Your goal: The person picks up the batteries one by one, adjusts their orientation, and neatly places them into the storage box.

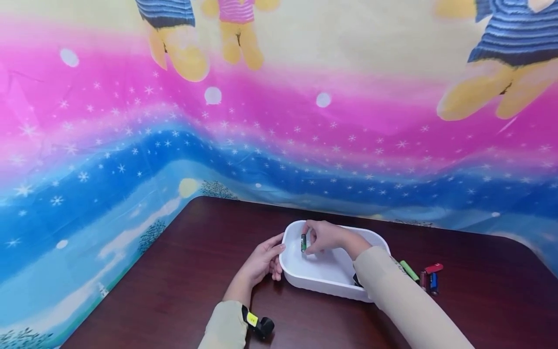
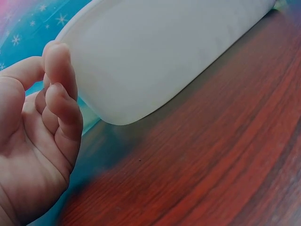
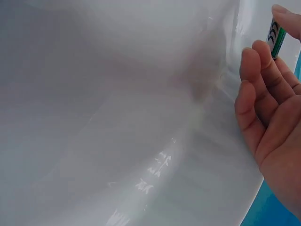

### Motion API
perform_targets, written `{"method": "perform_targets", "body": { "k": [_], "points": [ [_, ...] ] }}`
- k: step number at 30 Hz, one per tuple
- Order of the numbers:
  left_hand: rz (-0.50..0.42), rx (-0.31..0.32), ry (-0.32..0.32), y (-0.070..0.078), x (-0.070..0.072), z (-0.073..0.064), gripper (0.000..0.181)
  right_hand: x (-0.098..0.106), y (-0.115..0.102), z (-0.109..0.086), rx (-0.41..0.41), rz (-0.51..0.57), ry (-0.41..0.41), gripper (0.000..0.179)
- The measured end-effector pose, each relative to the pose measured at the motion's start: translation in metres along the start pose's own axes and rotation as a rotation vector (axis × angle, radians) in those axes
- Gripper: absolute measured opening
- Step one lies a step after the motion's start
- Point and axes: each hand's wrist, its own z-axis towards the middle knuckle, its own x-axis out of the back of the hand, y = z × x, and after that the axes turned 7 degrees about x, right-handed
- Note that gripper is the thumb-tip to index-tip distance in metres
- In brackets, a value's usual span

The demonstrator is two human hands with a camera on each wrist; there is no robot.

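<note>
One white tray (image 1: pixel 322 289) stands on a dark reddish-brown table (image 1: pixel 209 232). Over the inside of the tray, towards its left end, the right hand (image 1: pixel 327 236) pinches one green-and-black battery (image 1: pixel 303 243) upright between thumb and fingertips, its other fingers close together; whether the battery touches the tray's floor cannot be told. The left hand (image 1: pixel 263 259) grips the tray's left end, thumb at the rim and fingers curled.

Four more batteries lie just beyond the tray's right end: one green battery (image 1: pixel 409 270), one red battery (image 1: pixel 433 268), one dark red battery (image 1: pixel 423 280) and one blue battery (image 1: pixel 433 284); the right sleeve (image 1: pixel 392 286) may well cover others.

The held battery shows pale curved marks resembling a row of 3s, with finer print too small to read. Left of the tray's near side, the left wrist's black camera (image 1: pixel 264 328) has one yellow label (image 1: pixel 252 318), its marks illegible. Behind the tray hangs one printed cloth (image 1: pixel 279 116) with parts of three bear figures
</note>
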Motion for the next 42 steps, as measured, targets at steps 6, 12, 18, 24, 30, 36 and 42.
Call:
{"method": "perform_targets", "body": {
  "k": [6, 12, 18, 24, 30, 36, 42],
  "points": [
    [0.005, -0.005, 0.01, 0.001, -0.001, 0.001, 0.055, -0.004, 0.002, 0.003, 0.024, -0.075, -0.002, 0.046],
    [0.003, -0.004, -0.005, 0.0, -0.001, -0.001, 0.055, -0.01, 0.006, 0.006, 0.06, -0.135, 0.003, 0.047],
    [0.003, -0.012, -0.004, 0.001, -0.002, -0.001, 0.055, -0.013, 0.008, 0.009, 0.1, -0.197, 0.02, 0.046],
    [0.006, -0.009, -0.015, 0.001, -0.002, -0.001, 0.057, -0.015, 0.008, 0.01, 0.096, -0.266, 0.011, 0.046],
    [-0.004, -0.012, -0.019, -0.001, -0.002, -0.001, 0.057, -0.015, 0.005, 0.009, 0.104, -0.275, -0.008, 0.046],
    [-0.003, -0.013, -0.015, -0.002, -0.001, -0.001, 0.058, -0.016, 0.004, 0.008, 0.09, -0.272, -0.013, 0.047],
    [0.004, -0.017, -0.017, -0.002, -0.002, 0.0, 0.058, -0.016, 0.003, 0.007, 0.083, -0.28, -0.024, 0.049]
  ]
}}
